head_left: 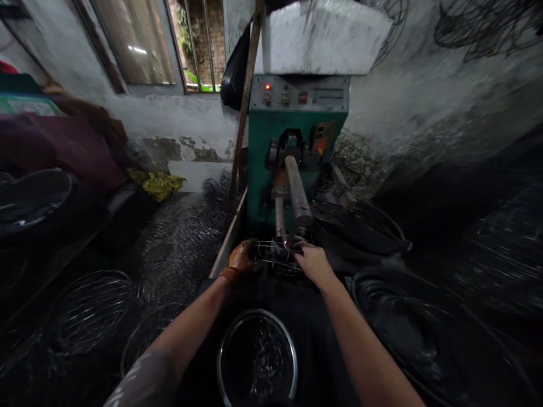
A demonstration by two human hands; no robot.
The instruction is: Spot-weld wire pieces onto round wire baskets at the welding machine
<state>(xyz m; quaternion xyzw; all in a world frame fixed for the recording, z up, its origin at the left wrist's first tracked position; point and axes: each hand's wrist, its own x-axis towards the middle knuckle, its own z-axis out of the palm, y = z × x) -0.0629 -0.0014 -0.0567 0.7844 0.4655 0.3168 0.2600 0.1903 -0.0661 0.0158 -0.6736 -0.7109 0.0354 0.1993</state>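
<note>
A small round wire frame (278, 263) is held between my two hands, under the electrodes of a green spot welding machine (265, 169). My left hand (244, 257), in an orange, dirt-stained glove, is closed on the frame's left side. My right hand (313, 261) is bare and pinches its right side; the fingertips are partly hidden. The thick upper electrode arm (298, 192) slopes down toward me, and its pointed tip meets or nearly meets the wires. Closer to my body stands a round bowl (292, 345) with short metal wire pieces (267, 359) inside.
A red lamp (267, 87) glows on the machine's panel. Wire frames (182, 249) are heaped at the left, and a round wire grate (95, 311) lies nearer. Dark basins (407, 328) sit at the right. A wooden post (246, 107) leans beside the machine.
</note>
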